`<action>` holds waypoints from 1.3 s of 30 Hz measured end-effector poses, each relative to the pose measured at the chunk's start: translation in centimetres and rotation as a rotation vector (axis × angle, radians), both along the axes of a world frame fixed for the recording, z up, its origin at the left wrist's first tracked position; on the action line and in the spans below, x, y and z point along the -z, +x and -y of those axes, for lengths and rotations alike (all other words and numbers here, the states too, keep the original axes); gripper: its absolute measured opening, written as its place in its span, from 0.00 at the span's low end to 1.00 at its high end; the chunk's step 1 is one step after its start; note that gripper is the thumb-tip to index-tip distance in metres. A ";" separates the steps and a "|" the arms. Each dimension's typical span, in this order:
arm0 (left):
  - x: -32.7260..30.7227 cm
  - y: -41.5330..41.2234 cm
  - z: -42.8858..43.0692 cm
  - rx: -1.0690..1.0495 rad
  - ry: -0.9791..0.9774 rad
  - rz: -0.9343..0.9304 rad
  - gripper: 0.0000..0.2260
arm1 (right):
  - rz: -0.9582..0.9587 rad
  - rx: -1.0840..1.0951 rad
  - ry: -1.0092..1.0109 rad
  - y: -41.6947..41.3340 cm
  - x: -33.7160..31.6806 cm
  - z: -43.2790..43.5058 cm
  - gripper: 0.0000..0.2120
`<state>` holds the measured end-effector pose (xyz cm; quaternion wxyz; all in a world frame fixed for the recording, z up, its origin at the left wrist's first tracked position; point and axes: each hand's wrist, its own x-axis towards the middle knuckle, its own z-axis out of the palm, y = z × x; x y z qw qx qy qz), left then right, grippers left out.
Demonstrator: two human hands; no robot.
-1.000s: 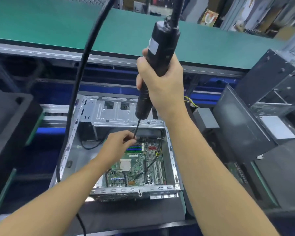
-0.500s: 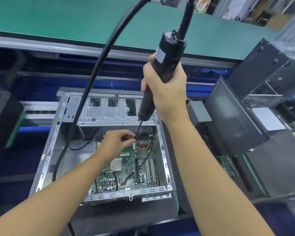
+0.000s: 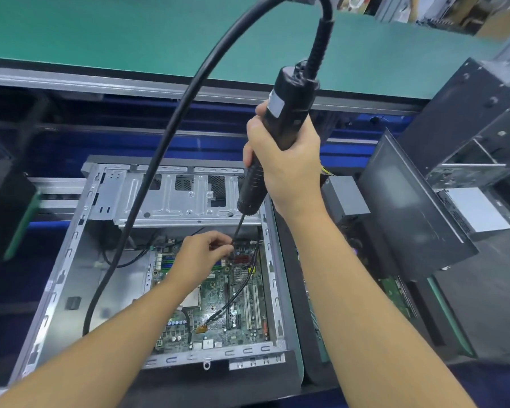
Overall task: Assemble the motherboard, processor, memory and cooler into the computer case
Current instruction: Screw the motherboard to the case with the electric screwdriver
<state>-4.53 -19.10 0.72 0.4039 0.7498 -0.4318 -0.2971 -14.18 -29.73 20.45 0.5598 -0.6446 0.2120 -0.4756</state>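
Observation:
An open silver computer case [image 3: 80,278] lies flat in front of me. A green motherboard [image 3: 236,316] sits inside it at the right, with white and black slots and thin black wires running across it. My right hand [image 3: 286,163] grips a black electric screwdriver [image 3: 280,134], held nearly upright above the board's far edge. Its thin bit [image 3: 238,231] points down at the board's far right corner. My left hand [image 3: 202,256] reaches over the board and pinches the bit near its tip. The bit's tip and the processor socket are partly hidden by my left hand.
The screwdriver's thick black cable [image 3: 159,148] arcs up from the tool and hangs down over the case's left half. A green conveyor belt [image 3: 100,33] runs behind. More dark cases [image 3: 418,207] stand tilted at the right, and a black block [image 3: 3,207] stands at the left.
The view has shifted, so the case sits further left and lower in frame. Both hands keep the same hold, the screwdriver bit staying at the board's far right corner.

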 end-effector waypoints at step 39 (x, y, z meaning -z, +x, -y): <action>1.7 -0.3 0.5 0.266 0.042 0.373 0.11 | -0.093 -0.067 0.039 -0.4 3.6 0.6 0.10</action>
